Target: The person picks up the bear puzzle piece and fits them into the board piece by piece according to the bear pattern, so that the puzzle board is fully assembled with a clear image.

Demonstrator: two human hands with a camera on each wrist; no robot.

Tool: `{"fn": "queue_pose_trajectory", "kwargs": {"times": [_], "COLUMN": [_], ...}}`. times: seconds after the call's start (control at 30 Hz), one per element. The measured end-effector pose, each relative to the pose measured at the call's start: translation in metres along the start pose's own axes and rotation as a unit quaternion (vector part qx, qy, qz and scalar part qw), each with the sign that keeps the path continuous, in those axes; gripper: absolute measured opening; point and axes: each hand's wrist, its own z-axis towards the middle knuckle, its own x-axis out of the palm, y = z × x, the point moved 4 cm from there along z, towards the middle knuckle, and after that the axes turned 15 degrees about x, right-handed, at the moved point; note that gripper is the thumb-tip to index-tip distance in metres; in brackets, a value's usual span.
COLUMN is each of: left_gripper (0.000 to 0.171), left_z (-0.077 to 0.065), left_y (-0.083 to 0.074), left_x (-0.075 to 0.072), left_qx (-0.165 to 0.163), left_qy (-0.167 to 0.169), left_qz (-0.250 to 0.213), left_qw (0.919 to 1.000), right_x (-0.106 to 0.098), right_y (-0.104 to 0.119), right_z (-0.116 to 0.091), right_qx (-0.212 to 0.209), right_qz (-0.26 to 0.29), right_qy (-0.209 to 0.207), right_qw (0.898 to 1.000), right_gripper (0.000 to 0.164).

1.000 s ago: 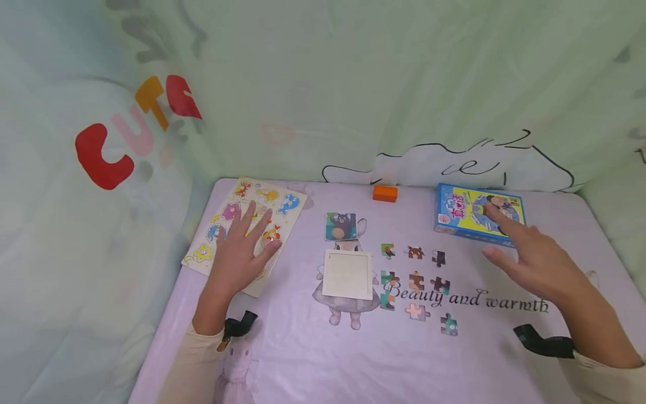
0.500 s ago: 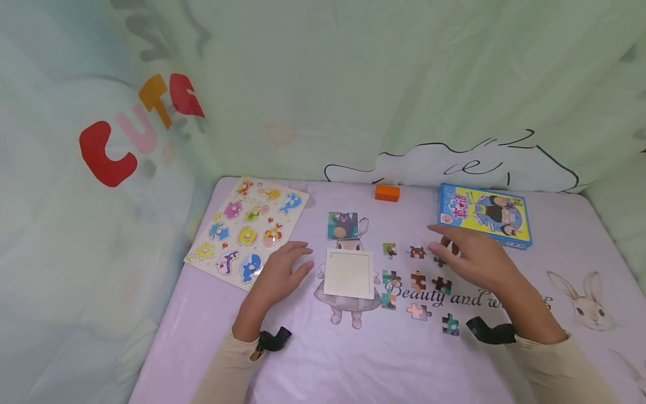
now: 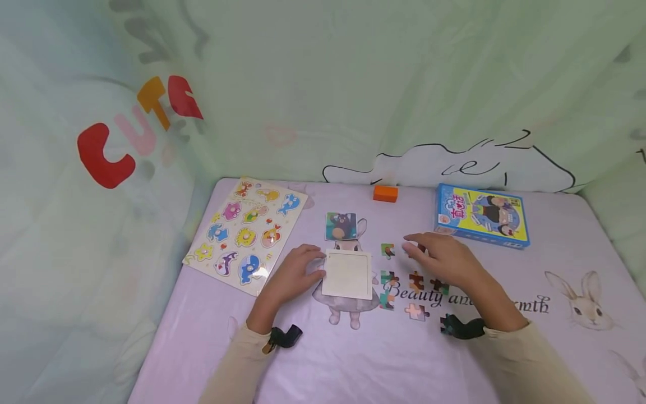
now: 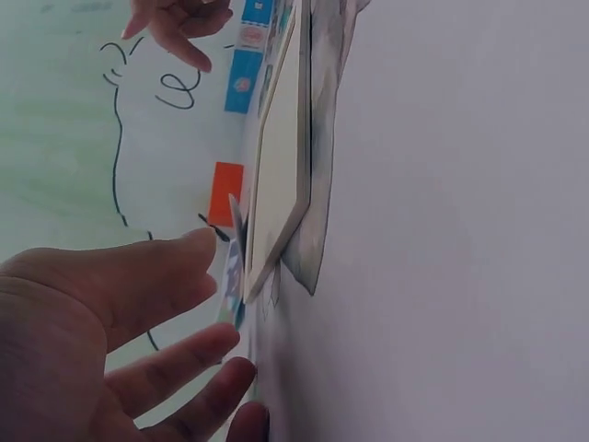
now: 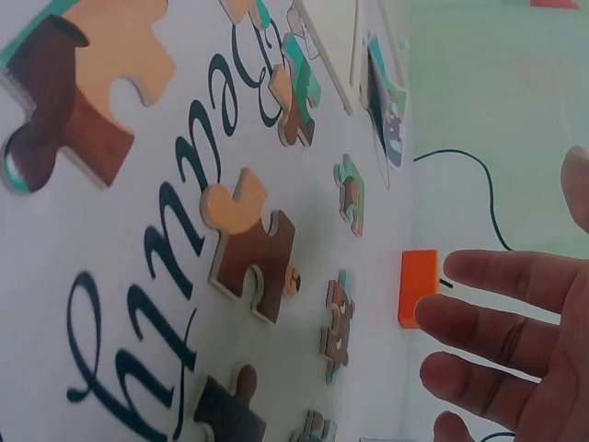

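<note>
- Hovering low over the loose puzzle pieces (image 3: 415,279), the right hand (image 3: 444,261) has its fingers spread and straight, holding nothing; the wrist view shows those fingers (image 5: 502,341) stretched out above the pieces.
- Left hand (image 3: 295,272) lies on the lilac surface (image 3: 323,359) at the left edge of the blank puzzle tray (image 3: 347,274), fingers relaxed and extended; fingertips look to be touching the tray's edge, though I cannot tell for sure.
- From the left wrist, the tray (image 4: 281,166) sits flat on the cloth just beyond the fingers (image 4: 156,276).
- The pieces are scattered just right of the tray, across the printed words "Beauty and warmth" (image 3: 469,297); a few are hidden under the right hand.
- One brown-and-tan piece (image 5: 253,249) lies flat close to the right wrist camera, with a larger one (image 5: 78,87) near it.
- Bear picture card (image 3: 341,226) lies just behind the tray, on the printed rabbit's ears.
- Orange block (image 3: 385,193) sits at the back edge, well apart from both hands.
- Blue and yellow box (image 3: 481,221) lies flat at the back right, beyond the right hand.
- Animal peg board (image 3: 247,233) lies off to the left, apart from the left hand.
- Both sleeves are cream, with a dark strap (image 3: 285,336) at each wrist.
</note>
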Motion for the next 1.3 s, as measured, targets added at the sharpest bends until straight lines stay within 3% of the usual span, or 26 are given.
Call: {"fn": "queue_pose_trajectory", "kwargs": {"times": [0.2, 0.37, 0.67, 0.93, 1.3], "left_gripper": [0.053, 0.061, 0.072, 0.075, 0.074], "left_z": [0.008, 0.011, 0.01, 0.009, 0.011], "left_y": [0.002, 0.004, 0.008, 0.014, 0.021], "left_x": [0.009, 0.015, 0.015, 0.011, 0.006], "left_qx": [-0.013, -0.026, -0.031, -0.026, 0.001], "left_qy": [0.023, 0.029, 0.04, 0.044, 0.039], "left_qz": [0.009, 0.023, -0.005, -0.017, -0.035], "left_qw": [0.9996, 0.999, 0.9987, 0.9985, 0.9986], "right_x": [0.004, 0.009, 0.016, 0.021, 0.028], "right_y": [0.005, 0.007, 0.013, 0.022, 0.019], "right_z": [0.006, 0.009, 0.019, 0.033, 0.046], "right_qx": [0.008, 0.003, -0.014, -0.034, -0.004], "right_qz": [-0.004, -0.001, -0.004, -0.004, -0.007], "right_qy": [0.006, 0.003, 0.002, 0.001, 0.02], "right_qw": [1.0, 1.0, 1.0, 0.999, 1.0], "right_gripper": [0.068, 0.059, 0.049, 0.039, 0.039]}}
